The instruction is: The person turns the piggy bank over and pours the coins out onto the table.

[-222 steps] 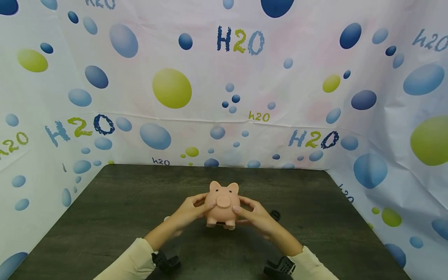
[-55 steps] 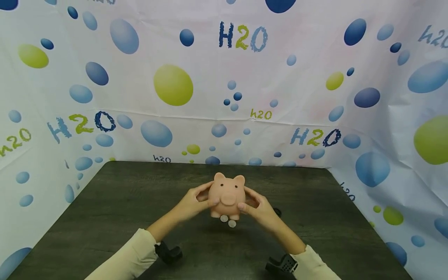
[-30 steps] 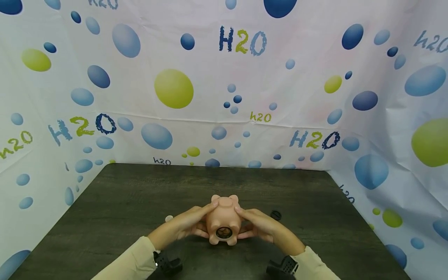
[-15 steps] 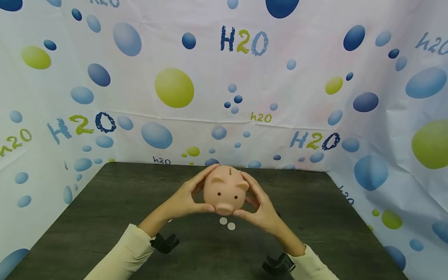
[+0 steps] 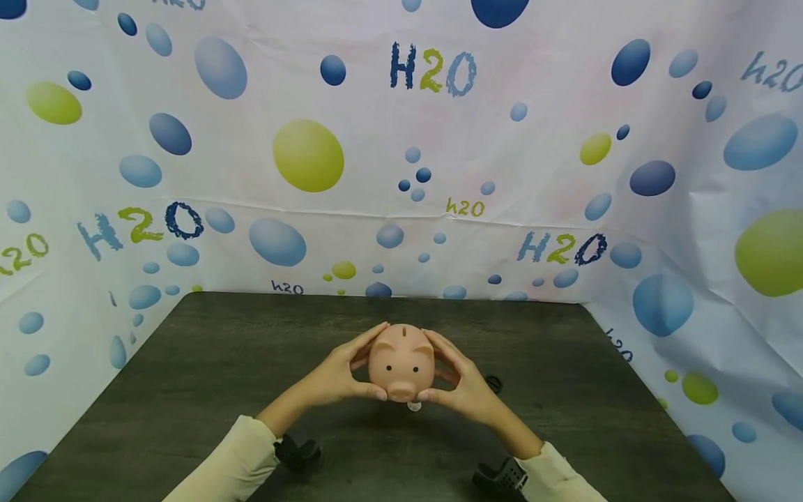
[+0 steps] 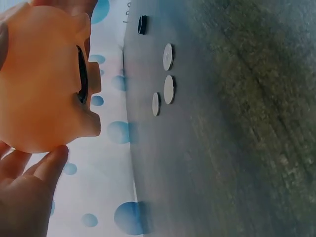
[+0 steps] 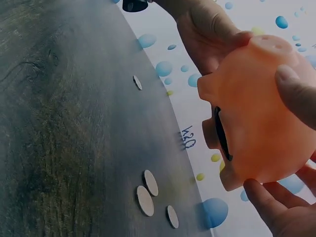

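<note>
A pink piggy bank (image 5: pixel 401 362) is held up over the dark table, with its snout tipped toward me and the coin slot showing on top. My left hand (image 5: pixel 335 373) grips its left side, thumb beside the snout. On the other side my right hand (image 5: pixel 461 380) grips it the same way. In the left wrist view, the dark round opening (image 6: pixel 82 74) in its belly faces the table. Below it lie several silvery coins (image 6: pixel 169 89); in the head view, one coin (image 5: pixel 414 406) peeks out under the snout.
A black round plug (image 5: pixel 493 383) lies on the table (image 5: pixel 251 348) beyond my right wrist. Apart from the others, another coin (image 7: pixel 137 82) lies on the left-hand side of the table. A patterned sheet (image 5: pixel 376 104) hangs behind and along both sides.
Coins have appeared on the table beneath the piggy bank since the oldest frame. The bank has been tilted to show its underside, then raised snout-down, and now sits slightly lower.
</note>
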